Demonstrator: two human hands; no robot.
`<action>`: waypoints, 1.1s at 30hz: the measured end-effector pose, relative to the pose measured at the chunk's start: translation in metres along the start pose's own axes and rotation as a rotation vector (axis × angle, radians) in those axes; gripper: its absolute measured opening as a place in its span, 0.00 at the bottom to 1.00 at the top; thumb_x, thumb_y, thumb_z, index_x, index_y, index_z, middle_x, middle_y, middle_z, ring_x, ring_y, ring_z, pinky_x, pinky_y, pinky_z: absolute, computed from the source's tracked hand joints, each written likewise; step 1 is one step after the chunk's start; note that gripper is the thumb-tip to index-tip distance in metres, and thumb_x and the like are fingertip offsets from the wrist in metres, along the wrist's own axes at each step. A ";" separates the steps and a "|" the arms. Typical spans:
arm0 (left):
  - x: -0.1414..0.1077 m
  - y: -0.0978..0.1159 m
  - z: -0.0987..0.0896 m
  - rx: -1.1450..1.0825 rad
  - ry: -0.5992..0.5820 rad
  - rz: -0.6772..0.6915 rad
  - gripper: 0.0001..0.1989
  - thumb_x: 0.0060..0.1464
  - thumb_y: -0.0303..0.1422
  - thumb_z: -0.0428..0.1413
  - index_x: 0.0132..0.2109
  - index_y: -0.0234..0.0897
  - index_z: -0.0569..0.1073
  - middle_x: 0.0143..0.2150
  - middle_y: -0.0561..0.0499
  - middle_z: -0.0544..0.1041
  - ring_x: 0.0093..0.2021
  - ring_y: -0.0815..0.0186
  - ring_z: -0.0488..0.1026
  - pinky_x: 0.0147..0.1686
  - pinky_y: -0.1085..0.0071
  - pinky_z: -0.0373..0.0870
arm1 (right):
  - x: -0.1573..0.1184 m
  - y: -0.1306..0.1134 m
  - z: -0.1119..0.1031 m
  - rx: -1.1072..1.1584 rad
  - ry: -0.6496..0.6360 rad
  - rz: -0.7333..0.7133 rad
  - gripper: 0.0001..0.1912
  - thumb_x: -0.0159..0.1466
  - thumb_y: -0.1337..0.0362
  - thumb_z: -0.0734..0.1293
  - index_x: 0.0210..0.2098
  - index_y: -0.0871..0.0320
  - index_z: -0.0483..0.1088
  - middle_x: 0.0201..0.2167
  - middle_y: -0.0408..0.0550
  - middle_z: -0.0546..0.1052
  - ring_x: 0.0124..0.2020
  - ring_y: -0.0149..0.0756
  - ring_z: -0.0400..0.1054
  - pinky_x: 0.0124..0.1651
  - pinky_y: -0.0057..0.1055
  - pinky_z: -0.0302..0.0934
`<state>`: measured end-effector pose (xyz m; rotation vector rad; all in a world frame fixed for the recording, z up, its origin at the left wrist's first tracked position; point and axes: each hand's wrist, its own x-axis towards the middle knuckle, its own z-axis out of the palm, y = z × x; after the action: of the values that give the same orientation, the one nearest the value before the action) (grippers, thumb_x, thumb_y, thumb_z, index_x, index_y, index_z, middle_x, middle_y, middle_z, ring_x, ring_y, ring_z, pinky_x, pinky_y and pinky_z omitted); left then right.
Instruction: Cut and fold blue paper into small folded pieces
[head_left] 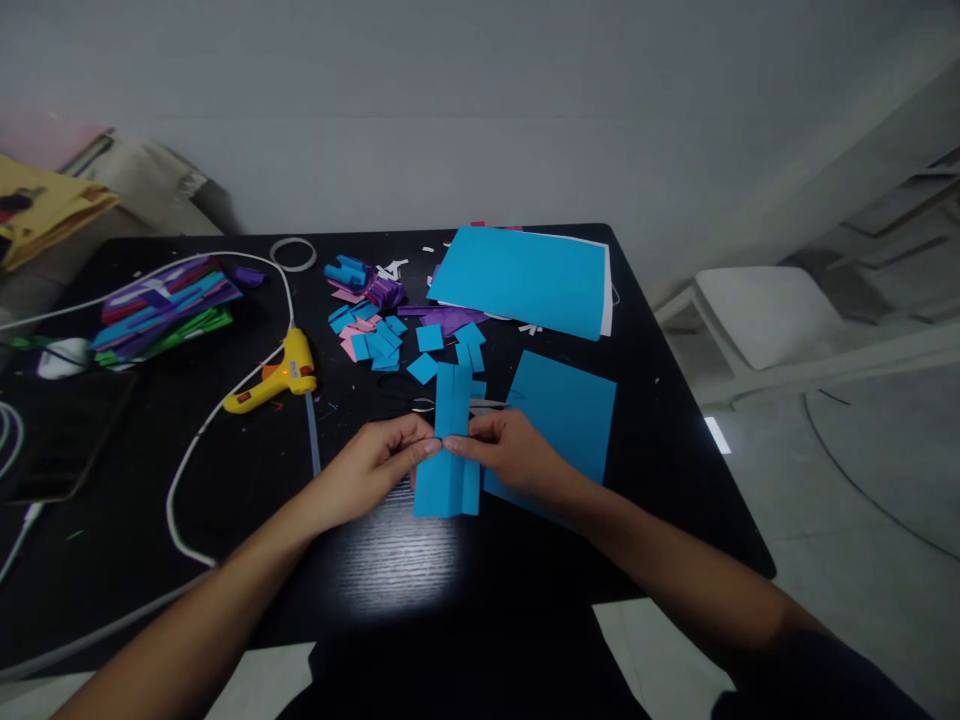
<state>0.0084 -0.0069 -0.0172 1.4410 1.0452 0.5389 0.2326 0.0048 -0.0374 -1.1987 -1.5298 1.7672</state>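
A folded blue paper piece [452, 400] is held upright above the black table, with vertical creases and a wider lower part. My left hand [384, 458] pinches its left edge near the middle. From the right, my right hand [506, 448] grips it at the same height, thumb on the front and fingers partly hidden behind. Scissors [491, 404] lie behind the paper, mostly covered. Beneath and beyond my right hand is a large blue sheet [566, 410]. Small blue squares [430, 338] and pink pieces [364, 326] are scattered just beyond my hands.
A yellow glue gun [281, 375] with a white cable lies on the black table [300, 560] at the left. Behind it are bundled colored strips [165, 305] and a tape ring [293, 255]. Stacked large sheets [525, 275] lie at the back. A white stool [769, 300] stands right.
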 end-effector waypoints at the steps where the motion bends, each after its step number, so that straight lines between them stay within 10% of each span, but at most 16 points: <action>1: 0.000 0.000 0.000 -0.001 0.005 -0.002 0.16 0.68 0.43 0.56 0.36 0.37 0.73 0.28 0.56 0.74 0.29 0.69 0.72 0.31 0.73 0.70 | 0.000 -0.001 0.000 0.024 0.002 0.022 0.20 0.66 0.51 0.74 0.24 0.58 0.77 0.22 0.43 0.74 0.25 0.33 0.66 0.29 0.32 0.59; 14: 0.001 0.000 -0.002 -0.059 0.051 -0.028 0.18 0.67 0.46 0.57 0.36 0.36 0.77 0.28 0.52 0.79 0.29 0.66 0.77 0.33 0.71 0.75 | -0.001 -0.002 0.001 0.107 0.012 0.013 0.18 0.64 0.47 0.75 0.31 0.56 0.82 0.28 0.47 0.81 0.32 0.39 0.75 0.35 0.35 0.69; 24: 0.003 0.000 0.003 -0.094 0.083 -0.046 0.17 0.62 0.46 0.62 0.35 0.35 0.75 0.28 0.54 0.74 0.29 0.68 0.70 0.31 0.73 0.68 | 0.000 -0.005 0.005 0.076 0.059 0.019 0.25 0.63 0.48 0.75 0.19 0.57 0.68 0.20 0.38 0.64 0.23 0.29 0.57 0.28 0.30 0.51; 33: 0.004 0.005 0.001 -0.087 0.182 -0.007 0.16 0.60 0.44 0.61 0.32 0.37 0.73 0.25 0.57 0.70 0.27 0.69 0.66 0.30 0.73 0.65 | -0.001 -0.008 0.011 0.096 0.078 0.004 0.17 0.64 0.51 0.74 0.28 0.58 0.76 0.27 0.45 0.75 0.29 0.35 0.68 0.33 0.33 0.63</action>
<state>0.0129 -0.0033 -0.0135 1.3295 1.1549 0.7124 0.2229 0.0001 -0.0295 -1.2097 -1.3838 1.7552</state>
